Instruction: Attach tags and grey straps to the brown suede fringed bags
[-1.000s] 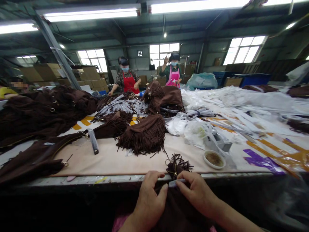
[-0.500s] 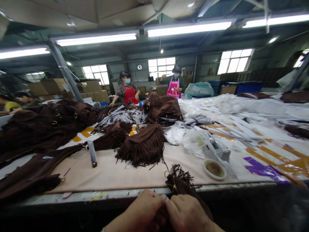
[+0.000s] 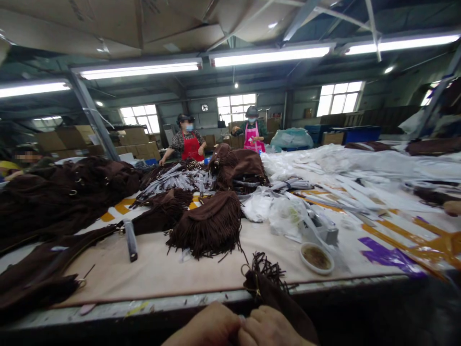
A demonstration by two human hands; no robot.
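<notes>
Left hand (image 3: pixel 214 324), bare, fingers curled closed; right hand (image 3: pixel 270 329) likewise, knuckles nearly against it at the bottom of view. Small pale, translucent-looking sliver (image 3: pixel 242 318) shows pinched where they meet; cannot tell what else the fingers cover.

Clock faces taken from the hands, twelve pointing away across the table. Dark-brown, suede-like fringed bag piece (image 3: pixel 275 290): its end lies over the table's near edge at one o'clock, the body sloping down behind the right hand at about three. Small round brass-coloured ring (image 3: pixel 245 270) on its left corner; thin dark-brown fringe strands (image 3: pixel 266 264) spread at one.

Handling, judged by eye: light, limp, sags where unsupported; nap likely gives decent grip, metal slicker. Best hold: doubled edge near the zip, not the strands, which look easily snagged. Sliver seems thin, apt to slip; fingertips only.

Around: plump dark-brown fringed bag (image 3: pixel 207 226) at eleven; flat grey plastic-wrapped strap (image 3: pixel 130 240) at ten; round white dish (image 3: pixel 317 258), brownish contents, at two.
</notes>
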